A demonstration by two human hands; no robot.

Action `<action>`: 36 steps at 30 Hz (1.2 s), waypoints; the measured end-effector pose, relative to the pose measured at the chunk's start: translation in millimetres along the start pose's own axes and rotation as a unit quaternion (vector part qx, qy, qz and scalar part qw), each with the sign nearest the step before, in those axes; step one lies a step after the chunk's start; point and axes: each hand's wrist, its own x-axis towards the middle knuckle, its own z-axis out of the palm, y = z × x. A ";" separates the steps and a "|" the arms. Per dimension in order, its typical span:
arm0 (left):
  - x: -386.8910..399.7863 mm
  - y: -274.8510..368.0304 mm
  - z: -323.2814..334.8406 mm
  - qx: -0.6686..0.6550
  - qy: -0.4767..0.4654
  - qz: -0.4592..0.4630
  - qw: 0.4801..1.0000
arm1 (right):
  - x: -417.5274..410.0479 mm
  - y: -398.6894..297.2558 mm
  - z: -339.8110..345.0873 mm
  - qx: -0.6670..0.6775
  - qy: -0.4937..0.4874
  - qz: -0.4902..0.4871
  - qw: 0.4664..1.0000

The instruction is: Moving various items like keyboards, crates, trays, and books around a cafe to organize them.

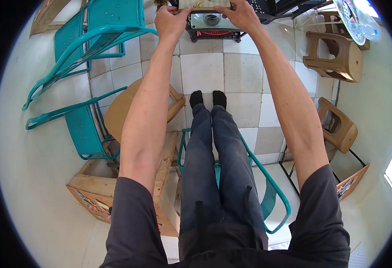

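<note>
Both arms reach forward to the top edge of the view. My left hand [172,20] pinches the left end of a flat wooden piece [204,4] between thumb and fingers. At its right end, my right hand [239,14] grips it the same way. The piece is cut off by the picture's edge, so its full shape is hidden. Below it stands a black wheeled rack [239,34] with a pale shelf top [197,22], a round glass object [211,19] on that top and a red plastic item [216,32] lower down.
Teal metal chairs [82,129] stand at left beside a round brown stool [124,112] and a wooden frame [95,184]. Brown plastic stools [351,60] line the right wall, near a white perforated tray [347,20] with clear plastic on it. Another teal chair [269,197] is behind my legs.
</note>
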 end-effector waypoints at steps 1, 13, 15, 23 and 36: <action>-1.3 0.6 2.2 0.006 0.002 -0.005 1.000 | -0.1 1.7 0.3 -0.033 0.023 -0.026 0.999; -97.2 -51.2 -43.8 -0.027 -0.061 -0.093 0.993 | -96.3 -7.9 -15.7 0.079 0.006 0.089 0.993; -143.0 -59.7 -59.4 -0.034 -0.102 -0.191 0.976 | -149.9 0.3 -30.2 0.096 -0.010 0.114 0.989; -310.3 -125.7 -172.1 -0.032 -0.133 -0.294 0.946 | -321.9 -40.1 -85.0 0.199 -0.128 0.330 0.914; -297.5 -121.3 -220.5 0.049 -0.254 -0.372 0.891 | -347.5 -90.2 -112.2 0.218 -0.046 0.456 0.862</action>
